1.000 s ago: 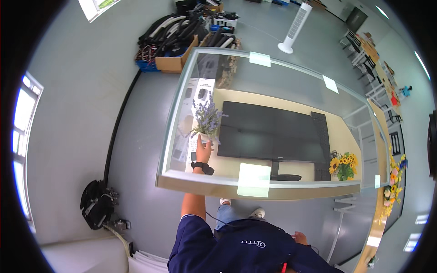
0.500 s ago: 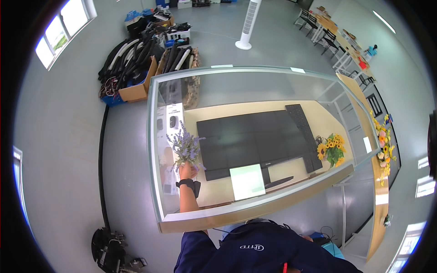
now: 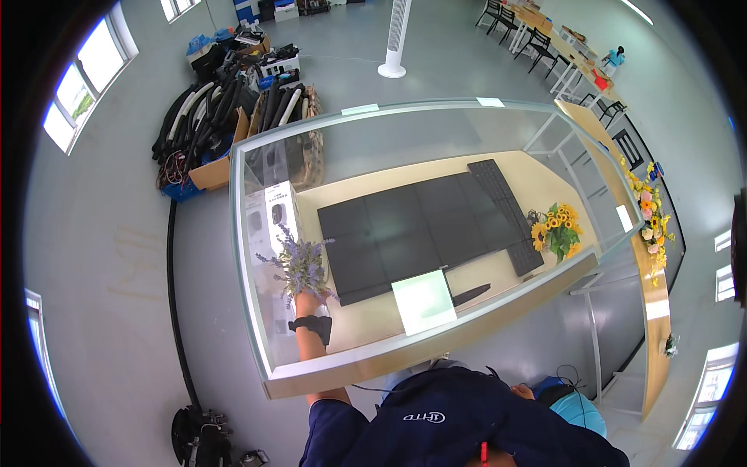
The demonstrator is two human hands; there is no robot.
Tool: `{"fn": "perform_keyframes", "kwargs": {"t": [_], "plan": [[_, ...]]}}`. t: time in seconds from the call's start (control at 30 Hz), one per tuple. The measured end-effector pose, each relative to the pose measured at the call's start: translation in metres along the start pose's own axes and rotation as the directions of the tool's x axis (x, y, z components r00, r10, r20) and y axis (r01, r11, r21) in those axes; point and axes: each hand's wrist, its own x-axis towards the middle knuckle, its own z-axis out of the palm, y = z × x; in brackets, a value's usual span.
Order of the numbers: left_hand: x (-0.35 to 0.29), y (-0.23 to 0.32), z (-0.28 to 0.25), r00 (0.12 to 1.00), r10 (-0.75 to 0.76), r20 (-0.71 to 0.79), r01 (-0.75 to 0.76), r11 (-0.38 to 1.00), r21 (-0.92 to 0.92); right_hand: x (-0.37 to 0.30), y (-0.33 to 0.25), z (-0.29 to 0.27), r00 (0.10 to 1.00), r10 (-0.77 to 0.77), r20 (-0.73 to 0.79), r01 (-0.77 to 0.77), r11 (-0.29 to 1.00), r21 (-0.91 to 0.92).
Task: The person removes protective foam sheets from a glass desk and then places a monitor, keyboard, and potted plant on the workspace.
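Note:
Inside a glass display case [image 3: 253,311], my left hand [image 3: 310,300] is closed around the base of a bunch of lavender-coloured flowers [image 3: 302,263]. A dark band with a small black device circles that wrist. The flowers stand upright beside white printed boxes [image 3: 281,208], at the left end of the case. To their right lies a large black monitor panel [image 3: 405,229]. At the lower right, a small part of my right hand [image 3: 522,391] shows beside my dark sweatshirt, next to a light-blue item [image 3: 582,412]; its fingers are mostly hidden.
A black keyboard [image 3: 498,198] and a sunflower bunch [image 3: 559,232] sit at the case's right end. A bright white sheet [image 3: 424,302] is at its front. Cartons of black tubes [image 3: 201,117], a white tower fan [image 3: 394,47] and a wooden counter [image 3: 657,335] stand around.
The view has shifted, so the case sits further left and higher. My left hand stays at the base of the lavender flowers, which lean a little differently. More of the light-blue item shows.

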Motion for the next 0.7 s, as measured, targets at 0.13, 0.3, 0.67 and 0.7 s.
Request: {"fn": "perform_keyframes", "kwargs": {"t": [0.13, 0.3, 0.67, 0.7], "plan": [[-0.031, 0.108, 0.015, 0.998, 0.055, 0.019, -0.058, 0.962, 0.268, 0.007, 0.021, -0.017, 0.998, -0.023, -0.056, 0.025, 0.999, 0.038], [-0.088, 0.033, -0.017, 0.989, -0.088, -0.117, 0.036, 0.920, -0.389, 0.033, -0.025, -0.026, 0.998, -0.058, -0.011, 0.058, 0.998, -0.031], [-0.192, 0.116, 0.025, 0.845, -0.528, 0.083, 0.351, 0.429, -0.832, 0.101, -0.054, -0.085, 0.923, -0.378, -0.078, 0.379, 0.925, 0.005], [-0.196, 0.137, 0.035, 0.799, -0.596, 0.082, 0.298, 0.274, -0.914, 0.102, -0.067, -0.093, 0.876, -0.472, -0.101, 0.465, 0.881, -0.082]]}}
